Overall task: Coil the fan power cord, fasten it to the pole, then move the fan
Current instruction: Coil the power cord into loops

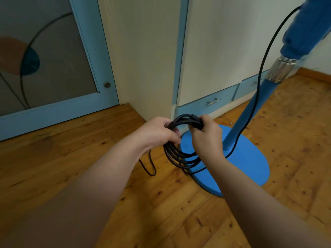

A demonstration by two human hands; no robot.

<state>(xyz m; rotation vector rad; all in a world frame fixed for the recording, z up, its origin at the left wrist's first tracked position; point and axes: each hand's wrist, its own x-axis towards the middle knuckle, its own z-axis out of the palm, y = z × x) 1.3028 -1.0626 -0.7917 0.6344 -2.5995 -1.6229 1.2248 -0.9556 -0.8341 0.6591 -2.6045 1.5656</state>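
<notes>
While both hands are busy at the top of the bundle, the head camera, the only view, shows the coiling close to done but nothing tied yet. The left hand [157, 133] has its fingers curled round the upper arc of the power cord [180, 156], and the right hand [206, 136] pinches the same arc just beside it, where a thicker black piece sits; I cannot tell if that is the plug. The gathered loops hang below the hands, in front of the blue base [250, 163] and above the wooden floor [71, 167]. The cord's other end runs up alongside the pole [245, 115], close to it, past the chrome collar [280, 70]. A slack loop [148, 167] trails on the floor under the left wrist.

Risks, as I judge them: the loops are loose and uneven, so easing either grip to wrap them could let the bundle spring apart. The slack loop could snag underfoot or under the base once the fan is moved. Pulling hard on the run along the pole could tip the fan, which looks tilted in this wide lens.

Count: one fan pole, one base, one cord – roughly five or six loops, too bunched to be sure – and two hands. Behind them are one glazed door [53, 68] and two drawer handles [213, 101], the farther one blurred.
</notes>
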